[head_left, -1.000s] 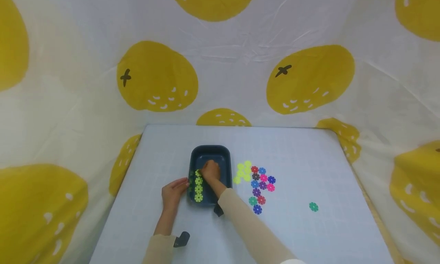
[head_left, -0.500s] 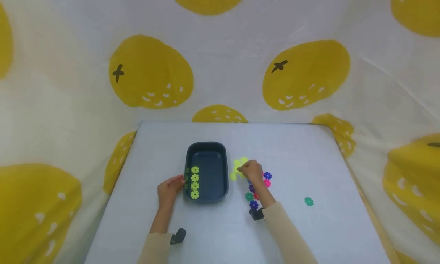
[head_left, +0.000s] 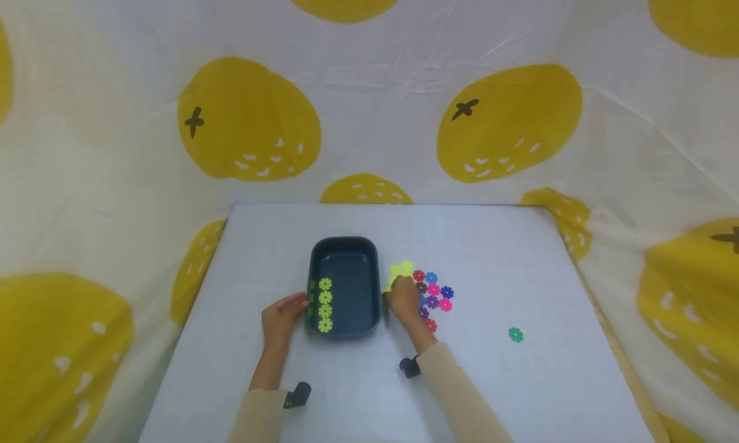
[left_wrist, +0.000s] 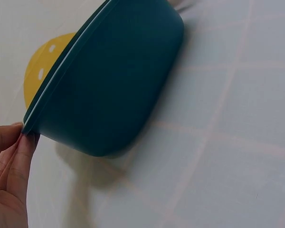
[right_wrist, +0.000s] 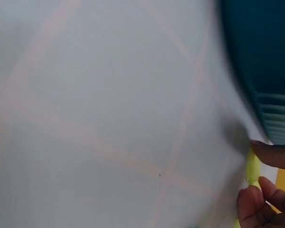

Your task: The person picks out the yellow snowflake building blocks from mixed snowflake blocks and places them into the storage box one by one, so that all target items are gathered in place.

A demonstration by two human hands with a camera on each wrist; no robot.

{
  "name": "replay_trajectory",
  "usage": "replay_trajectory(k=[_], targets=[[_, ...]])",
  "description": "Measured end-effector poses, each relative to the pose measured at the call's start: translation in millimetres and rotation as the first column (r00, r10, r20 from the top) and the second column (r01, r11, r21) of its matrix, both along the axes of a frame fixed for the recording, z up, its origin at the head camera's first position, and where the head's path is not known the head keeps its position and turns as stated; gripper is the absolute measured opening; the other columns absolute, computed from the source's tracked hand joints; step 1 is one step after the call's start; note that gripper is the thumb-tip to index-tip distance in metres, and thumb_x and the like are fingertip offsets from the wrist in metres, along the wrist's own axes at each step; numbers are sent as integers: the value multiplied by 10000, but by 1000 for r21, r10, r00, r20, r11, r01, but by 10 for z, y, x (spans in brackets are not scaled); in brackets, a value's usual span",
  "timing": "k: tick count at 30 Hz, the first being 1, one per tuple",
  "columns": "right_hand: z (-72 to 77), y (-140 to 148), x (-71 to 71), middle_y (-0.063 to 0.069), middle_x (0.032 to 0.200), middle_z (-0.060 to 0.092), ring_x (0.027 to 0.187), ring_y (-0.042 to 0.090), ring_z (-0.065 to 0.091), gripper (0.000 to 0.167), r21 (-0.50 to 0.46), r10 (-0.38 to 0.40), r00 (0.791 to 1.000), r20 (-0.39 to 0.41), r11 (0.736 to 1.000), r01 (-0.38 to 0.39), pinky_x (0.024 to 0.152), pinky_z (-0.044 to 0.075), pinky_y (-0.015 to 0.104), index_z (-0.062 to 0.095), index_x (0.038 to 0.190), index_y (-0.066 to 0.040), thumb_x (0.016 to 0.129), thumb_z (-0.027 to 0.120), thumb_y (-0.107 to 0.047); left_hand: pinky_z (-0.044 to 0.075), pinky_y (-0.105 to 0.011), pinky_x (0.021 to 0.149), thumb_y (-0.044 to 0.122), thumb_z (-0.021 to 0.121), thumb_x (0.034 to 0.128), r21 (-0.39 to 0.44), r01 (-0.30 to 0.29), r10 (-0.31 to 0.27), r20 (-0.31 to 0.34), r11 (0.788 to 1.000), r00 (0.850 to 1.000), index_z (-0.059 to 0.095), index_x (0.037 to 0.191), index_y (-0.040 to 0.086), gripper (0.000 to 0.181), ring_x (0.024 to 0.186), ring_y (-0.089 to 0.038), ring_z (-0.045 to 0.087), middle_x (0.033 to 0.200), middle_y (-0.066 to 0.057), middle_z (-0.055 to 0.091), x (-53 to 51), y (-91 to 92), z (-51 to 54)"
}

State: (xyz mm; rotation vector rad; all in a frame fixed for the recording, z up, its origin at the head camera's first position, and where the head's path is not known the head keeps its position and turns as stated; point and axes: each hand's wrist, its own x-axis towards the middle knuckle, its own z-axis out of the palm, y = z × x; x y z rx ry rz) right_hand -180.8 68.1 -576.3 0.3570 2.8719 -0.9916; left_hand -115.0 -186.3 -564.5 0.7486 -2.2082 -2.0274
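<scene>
Right hand (head_left: 404,297): thumb and fingertips pinching one yellow-green piece (right_wrist: 252,168), gripped at the tips. Left hand (head_left: 281,319) pinches the rim of the tray (head_left: 355,295); four-piece row (head_left: 325,310) sits inside, just past that wall. Loose yellow-greens (head_left: 404,268) just beyond my right fingers, mixed-colour pieces (head_left: 433,290) just right. Tight leftward: tray wall's close. Roomier nearside, where tabletop (head_left: 364,392) stretches toward me.

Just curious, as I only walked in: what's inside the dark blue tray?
Four yellow-green notched discs form a row along the left side of the dark blue tray. What lies directly beneath them is covered.
</scene>
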Motion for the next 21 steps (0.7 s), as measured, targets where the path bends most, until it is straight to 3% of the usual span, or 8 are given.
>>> replay_trajectory(k=[8,13,21], targets=[[-29,2,14,175,898,669,789,281,631,226,-59,-12,999,-47,998,9,708,588,398,629,997,44,800,727,-7,548,-94,770,67,756,844,-4,-14,14,-9,1000,1000,702,1151,0,318,875,24,680,1206,-185,698,-9,0,-22],[-41,48,9,139,816,698,711,230,624,83,-127,-10,1000,-3,992,10,644,586,350,709,887,28,822,708,-24,559,-120,789,57,749,848,14,-6,6,-6,1000,1000,694,1162,-5,325,942,-54,705,1225,-196,686,-5,7,-18],[-83,135,-3,148,825,738,701,204,633,128,-267,-51,999,-21,963,43,597,559,292,751,871,39,805,763,-71,563,-127,791,49,740,855,16,6,-6,-2,1000,1000,680,1187,-10,342,1012,-137,709,1245,-208,672,-9,10,-7]])
